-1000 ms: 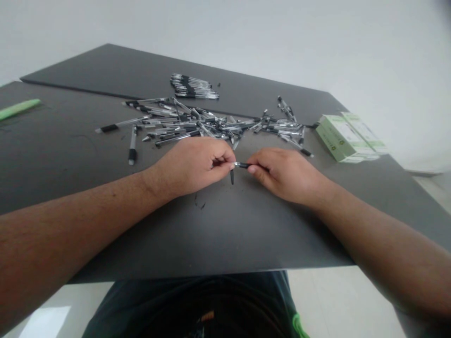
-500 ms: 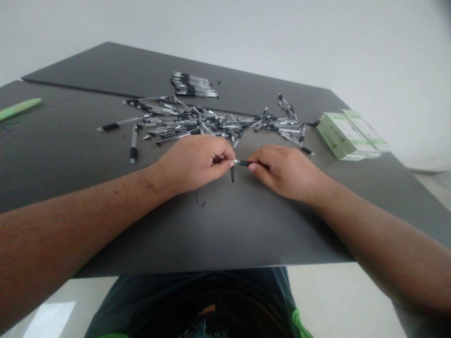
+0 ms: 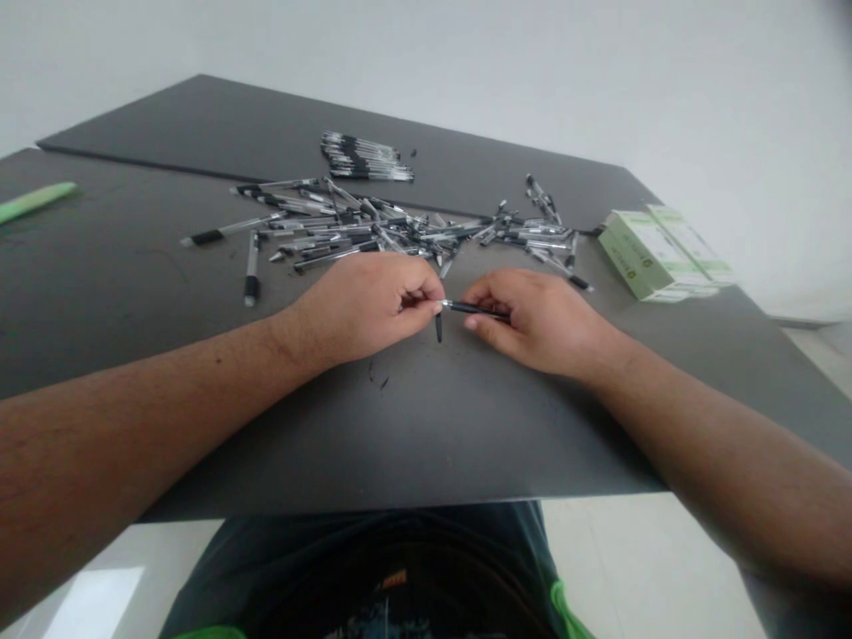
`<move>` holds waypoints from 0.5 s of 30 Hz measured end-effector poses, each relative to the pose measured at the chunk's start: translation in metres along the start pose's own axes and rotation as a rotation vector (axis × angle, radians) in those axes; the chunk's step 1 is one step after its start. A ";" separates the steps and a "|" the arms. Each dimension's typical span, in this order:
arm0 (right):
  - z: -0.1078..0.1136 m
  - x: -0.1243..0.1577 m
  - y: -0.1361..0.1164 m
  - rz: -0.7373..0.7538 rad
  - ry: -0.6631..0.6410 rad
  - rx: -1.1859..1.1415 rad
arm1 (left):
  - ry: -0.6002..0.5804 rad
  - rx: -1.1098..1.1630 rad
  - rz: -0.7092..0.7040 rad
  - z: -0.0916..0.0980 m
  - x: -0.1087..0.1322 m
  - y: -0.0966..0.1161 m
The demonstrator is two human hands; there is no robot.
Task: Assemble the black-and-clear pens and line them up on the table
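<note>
My left hand (image 3: 386, 297) is closed, with thumb and forefinger pinching the silvery tip end of a pen (image 3: 476, 309). From there the pen's black grip runs rightward into my right hand (image 3: 539, 315). The right fingers curl around it, thumb and forefinger a little apart, so that more of the grip shows between them; its far end is hidden in the hand. Just below my left fingertips a small black pointed piece (image 3: 438, 328), perhaps a pen cap, points down. Beyond both hands lies a loose heap of clear-and-black pens (image 3: 346, 231).
Behind the heap, a neat row of pens (image 3: 366, 158) lies on the far grey table. Pale green boxes (image 3: 656, 256) stand at the right. A light green object (image 3: 36, 202) lies at the left edge. Single pens (image 3: 251, 268) lie near my left forearm.
My right thumb and forefinger have loosened and parted slightly, showing more of the black grip. My left hand keeps its pinch on the tip end.
</note>
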State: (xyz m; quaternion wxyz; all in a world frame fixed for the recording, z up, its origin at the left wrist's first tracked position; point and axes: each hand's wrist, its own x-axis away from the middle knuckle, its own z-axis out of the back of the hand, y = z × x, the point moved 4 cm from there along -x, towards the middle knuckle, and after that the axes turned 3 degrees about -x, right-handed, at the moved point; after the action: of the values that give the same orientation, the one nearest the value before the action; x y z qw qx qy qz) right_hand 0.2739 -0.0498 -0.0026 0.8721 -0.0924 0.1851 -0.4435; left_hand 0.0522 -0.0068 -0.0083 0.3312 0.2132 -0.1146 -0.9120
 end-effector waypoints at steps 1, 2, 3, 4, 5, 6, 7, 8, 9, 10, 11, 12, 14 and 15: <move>0.000 0.000 0.000 -0.006 0.001 0.005 | -0.001 -0.002 -0.001 0.000 0.000 0.000; 0.000 0.000 0.000 -0.007 -0.004 0.011 | 0.001 -0.003 -0.003 0.000 0.000 0.000; -0.001 0.000 0.000 -0.001 -0.012 0.016 | 0.005 -0.003 -0.003 0.000 0.000 0.000; -0.001 0.000 0.000 0.007 -0.021 0.017 | 0.006 -0.004 -0.004 0.000 0.000 -0.001; -0.001 -0.001 0.000 0.016 -0.027 0.016 | 0.008 -0.003 -0.005 0.000 0.000 -0.001; -0.001 -0.001 -0.001 0.024 -0.029 0.013 | 0.010 -0.003 -0.004 0.000 0.000 -0.001; -0.001 -0.001 -0.001 0.031 -0.026 0.009 | 0.011 -0.003 -0.002 0.000 0.000 -0.001; -0.001 -0.001 -0.001 0.037 -0.021 0.005 | 0.007 -0.003 -0.001 -0.001 0.000 -0.001; 0.000 -0.001 -0.001 0.040 -0.014 0.003 | 0.006 -0.003 -0.002 -0.001 0.000 -0.001; 0.000 -0.001 -0.001 0.040 -0.010 0.004 | 0.006 -0.003 -0.002 0.000 0.000 0.000; 0.000 -0.001 -0.001 0.039 -0.009 0.007 | 0.007 -0.004 -0.004 0.000 0.000 0.000; -0.001 -0.001 -0.001 0.036 -0.011 0.010 | 0.006 -0.006 -0.006 0.000 0.000 0.000; -0.001 -0.001 -0.001 0.031 -0.020 0.013 | 0.001 -0.009 -0.013 0.000 0.000 0.001; -0.002 -0.001 -0.001 0.029 -0.024 0.012 | -0.002 -0.010 -0.014 0.001 0.000 0.002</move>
State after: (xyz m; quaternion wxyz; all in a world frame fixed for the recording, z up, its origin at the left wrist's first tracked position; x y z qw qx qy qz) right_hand 0.2724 -0.0496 -0.0040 0.8812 -0.0896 0.1732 -0.4308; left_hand 0.0528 -0.0080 -0.0072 0.3258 0.2115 -0.1088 -0.9150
